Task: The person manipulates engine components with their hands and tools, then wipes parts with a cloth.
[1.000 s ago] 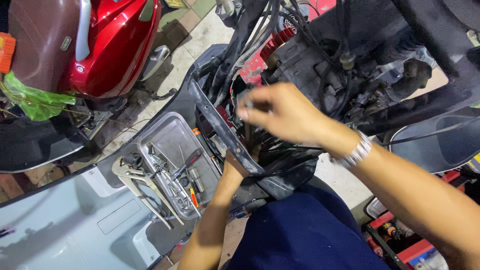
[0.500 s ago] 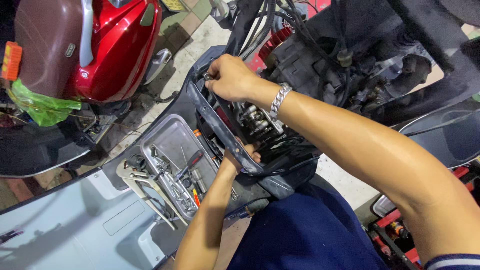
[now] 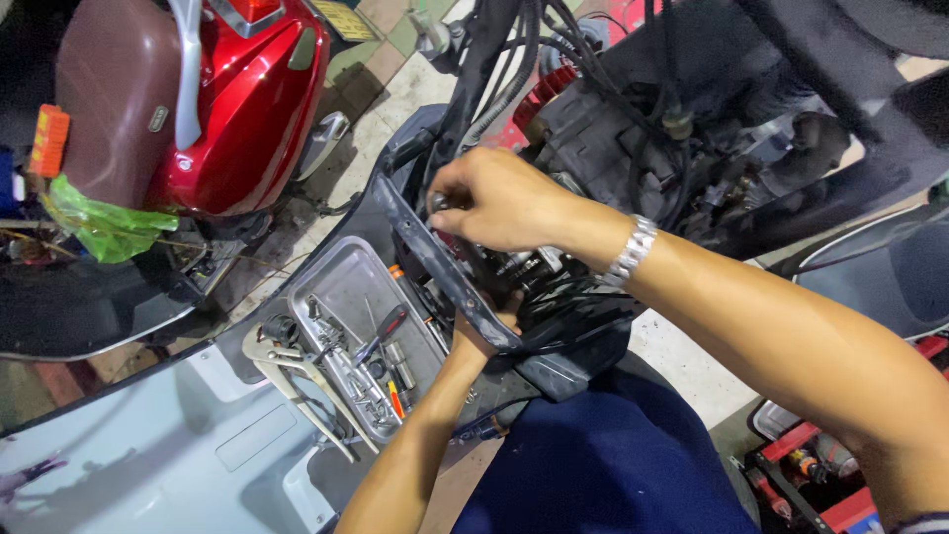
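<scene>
Dark plastic panel (image 3: 445, 272) is seen running 11-to-5 o'clock beside the exposed engine (image 3: 613, 148). Right hand (image 3: 499, 203), fingers closed, is pressed at its upper edge; left hand (image 3: 489, 321) grips underneath, at 6 o'clock.

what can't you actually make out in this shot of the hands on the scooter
- Right hand, head view: fingertips curl behind the dark panel edge; whatever they pinch is hidden.
- Left hand: mostly hidden under that panel edge; grip unclear.
- Small parts in the metal tray: too small to tell apart.
- Red tool box: cut off by the bottom right corner.
</scene>
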